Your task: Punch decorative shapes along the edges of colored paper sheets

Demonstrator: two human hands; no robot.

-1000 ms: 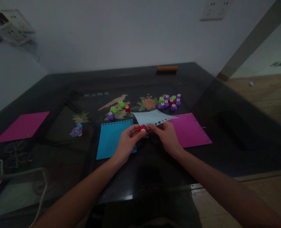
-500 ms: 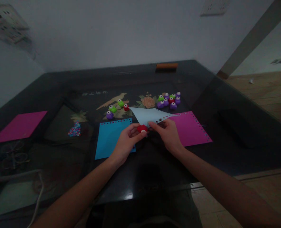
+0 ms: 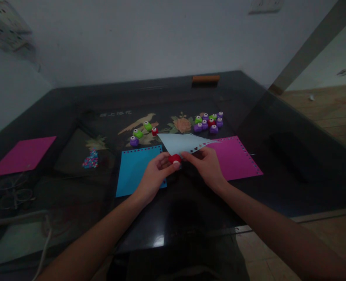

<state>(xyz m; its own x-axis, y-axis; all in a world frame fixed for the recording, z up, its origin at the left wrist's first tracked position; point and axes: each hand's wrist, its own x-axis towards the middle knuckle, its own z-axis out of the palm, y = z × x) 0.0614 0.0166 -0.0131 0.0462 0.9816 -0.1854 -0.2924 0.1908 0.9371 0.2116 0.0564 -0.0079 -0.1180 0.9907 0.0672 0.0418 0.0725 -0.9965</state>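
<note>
Between the thumb and fingers of my left hand is a small red craft punch. A pale blue sheet of paper, its far edge lined with small punched shapes, slants up from the punch. My right hand pinches this sheet near the punch, thumb on top. Whether the sheet's corner sits inside the punch slot is hard to see. Under my left hand lies a bright blue sheet with holes along two edges. Beside my right hand is a pink sheet, also punched along its edges.
Several punches stand behind the sheets, a purple punch on the left and a clustered red punch on the right. Colourful paper bits, another pink sheet and scissors lie left. An orange-brown roll rests at the back.
Both hands keep the same hold on the punch and pale blue sheet. The sheet's far left corner shifts very slightly left, and the camera view has moved a little.
</note>
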